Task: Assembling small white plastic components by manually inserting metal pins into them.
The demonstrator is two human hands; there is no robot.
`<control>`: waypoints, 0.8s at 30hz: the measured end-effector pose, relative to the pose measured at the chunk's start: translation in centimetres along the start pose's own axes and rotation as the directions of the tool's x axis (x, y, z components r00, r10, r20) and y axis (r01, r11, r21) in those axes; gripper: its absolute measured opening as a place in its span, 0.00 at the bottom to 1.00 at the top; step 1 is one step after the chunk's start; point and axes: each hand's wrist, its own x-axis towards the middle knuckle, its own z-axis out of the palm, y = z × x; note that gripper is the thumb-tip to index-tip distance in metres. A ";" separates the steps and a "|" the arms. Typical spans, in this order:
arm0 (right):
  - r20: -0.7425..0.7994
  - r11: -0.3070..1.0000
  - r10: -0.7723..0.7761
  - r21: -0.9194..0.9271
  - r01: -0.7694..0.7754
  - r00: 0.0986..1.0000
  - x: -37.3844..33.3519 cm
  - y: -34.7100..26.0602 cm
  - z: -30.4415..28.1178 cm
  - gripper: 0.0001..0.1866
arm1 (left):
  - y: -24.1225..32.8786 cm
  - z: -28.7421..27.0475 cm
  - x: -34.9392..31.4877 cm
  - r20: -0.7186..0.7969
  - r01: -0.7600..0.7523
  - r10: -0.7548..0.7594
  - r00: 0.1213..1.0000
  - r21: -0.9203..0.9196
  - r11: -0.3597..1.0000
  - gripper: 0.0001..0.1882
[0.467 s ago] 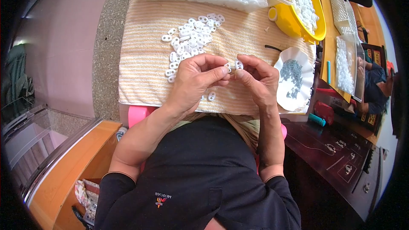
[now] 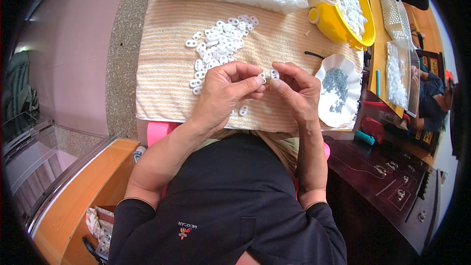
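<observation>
Between my hands, over the striped towel, are two small white plastic pieces. My left hand is closed, pinching one white two-holed piece by thumb and fingertips. Facing it, my right hand pinches another white oval two-holed piece. The pieces sit close together; whether they touch is too small to tell. Just beyond my left hand lies a loose pile of the same white pieces. One single piece lies on the towel below my hands.
Right of my hands, a white fluted dish holds small dark metal bits. A clear bin of white parts and a yellow basin stand at the back. A black strip lies near the dish. Another person sits at far right.
Almost nothing differs. Both hands keep their pinch in the same place, and the piece in my right hand is turned very slightly.
</observation>
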 end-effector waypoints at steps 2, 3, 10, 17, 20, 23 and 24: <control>0.002 1.000 0.001 0.009 -0.001 1.000 0.0 0.1 0.0 0.16 | -0.1 0.0 0.0 0.002 0.000 0.000 1.000 -0.001 1.000 0.08; 0.003 1.000 0.001 0.009 -0.001 1.000 0.0 0.1 0.0 0.16 | -0.1 -0.1 0.0 0.003 0.000 0.000 1.000 -0.003 1.000 0.08; 0.022 1.000 0.001 -0.023 0.000 1.000 0.0 0.0 -0.1 0.16 | 0.0 0.0 0.0 0.000 -0.001 0.001 1.000 -0.008 1.000 0.08; 0.027 0.997 0.042 0.066 -0.044 0.999 -0.1 -0.1 0.3 0.16 | 0.0 0.1 -0.1 0.002 0.001 -0.001 1.000 -0.014 1.000 0.09; 0.023 0.997 0.072 -0.004 -0.072 0.997 -0.2 -0.2 0.3 0.16 | 0.0 0.1 -0.1 0.004 0.000 0.000 1.000 -0.017 1.000 0.09; 0.027 0.998 0.063 0.017 -0.063 0.998 -0.2 -0.3 0.3 0.16 | -0.1 0.0 0.0 0.016 -0.002 0.002 1.000 -0.024 1.000 0.09; 0.027 0.998 0.063 0.018 -0.063 0.998 -0.2 -0.3 0.5 0.16 | -0.1 0.0 0.0 0.024 -0.005 0.006 1.000 -0.029 1.000 0.09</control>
